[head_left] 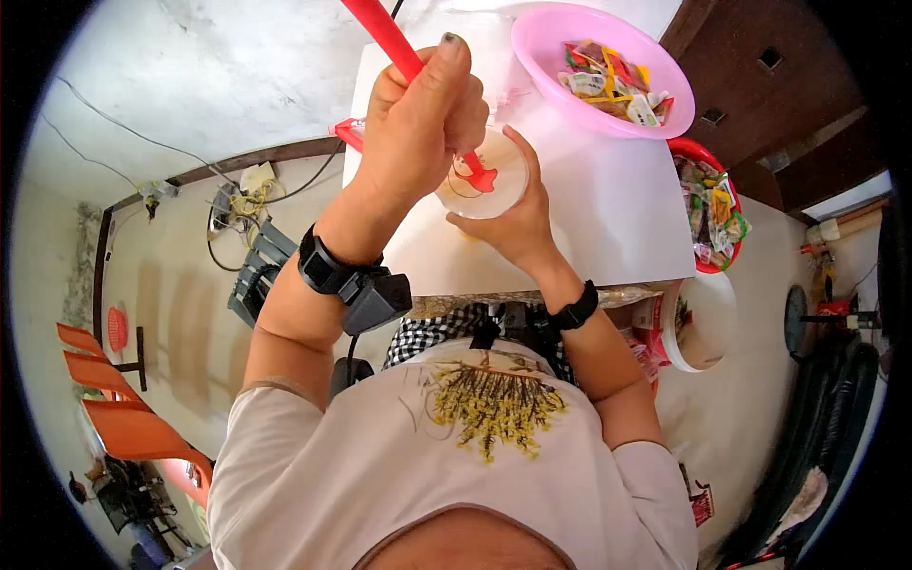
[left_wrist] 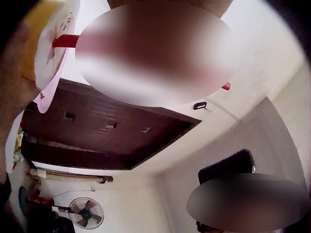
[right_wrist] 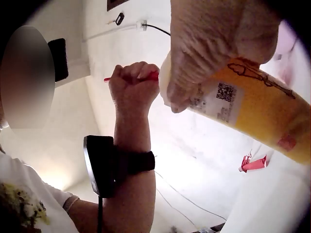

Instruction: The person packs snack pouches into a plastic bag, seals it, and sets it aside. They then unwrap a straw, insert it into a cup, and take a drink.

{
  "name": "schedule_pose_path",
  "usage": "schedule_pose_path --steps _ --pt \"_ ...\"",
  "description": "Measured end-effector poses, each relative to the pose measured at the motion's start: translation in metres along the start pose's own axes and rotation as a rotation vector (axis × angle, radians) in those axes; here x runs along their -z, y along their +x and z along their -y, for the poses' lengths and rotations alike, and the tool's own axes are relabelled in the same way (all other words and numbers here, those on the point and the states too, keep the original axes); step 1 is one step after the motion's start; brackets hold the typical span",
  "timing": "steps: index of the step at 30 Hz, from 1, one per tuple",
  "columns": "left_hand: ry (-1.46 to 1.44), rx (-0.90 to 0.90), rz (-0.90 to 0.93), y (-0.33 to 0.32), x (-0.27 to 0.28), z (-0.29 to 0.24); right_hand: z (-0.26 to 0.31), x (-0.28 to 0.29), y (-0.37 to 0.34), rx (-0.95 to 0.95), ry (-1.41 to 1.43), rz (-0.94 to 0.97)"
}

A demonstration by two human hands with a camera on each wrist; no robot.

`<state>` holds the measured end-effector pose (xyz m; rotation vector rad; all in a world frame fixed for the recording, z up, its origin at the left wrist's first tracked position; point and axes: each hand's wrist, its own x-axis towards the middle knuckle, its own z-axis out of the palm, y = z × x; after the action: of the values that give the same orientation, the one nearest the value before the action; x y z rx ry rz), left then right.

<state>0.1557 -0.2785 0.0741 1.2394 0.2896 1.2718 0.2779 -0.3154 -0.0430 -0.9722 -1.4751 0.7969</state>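
One orange-yellow cup (right_wrist: pixel 265 109), pale printed top (head_left: pixel 506 171), QR label (right_wrist: pixel 225 96); right grip (head_left: pixel 520 217) curls round it; left grip (head_left: pixel 420 119) clenches red straw (head_left: pixel 382 36).

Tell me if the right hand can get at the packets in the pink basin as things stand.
Probably not as is: the right hand has its fingers round the cup. Otherwise the way looks free: the packets lie in the open basin, near on that side.

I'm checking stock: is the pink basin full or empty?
Partly filled: the pink basin holds colourful packets, with bare inner wall showing.
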Motion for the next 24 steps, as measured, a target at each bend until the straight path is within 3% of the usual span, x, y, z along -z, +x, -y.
schedule_pose_path --steps 5,7,8,11,15,18,24 --pt "0.134 0.014 0.061 0.003 -0.005 -0.004 -0.004 -0.001 0.000 0.028 -0.023 -0.012" --pt "0.038 -0.006 0.043 0.007 -0.002 -0.012 -0.004 -0.001 0.001 0.047 -0.044 -0.007" --pt "-0.011 -0.028 0.149 0.007 0.000 -0.020 -0.004 -0.001 0.001 0.035 -0.036 -0.005" --pt "0.059 0.131 0.011 0.000 -0.002 0.013 0.000 -0.001 -0.001 -0.015 -0.034 0.004" --pt "0.200 0.213 0.159 -0.004 0.005 0.022 0.001 0.002 0.001 -0.048 -0.091 0.014" --pt "0.457 0.032 0.246 0.002 -0.003 0.010 0.008 0.001 0.002 -0.054 -0.126 0.003" --pt "0.646 -0.337 0.272 0.023 0.000 -0.035 0.005 0.001 0.001 -0.080 -0.068 -0.002"
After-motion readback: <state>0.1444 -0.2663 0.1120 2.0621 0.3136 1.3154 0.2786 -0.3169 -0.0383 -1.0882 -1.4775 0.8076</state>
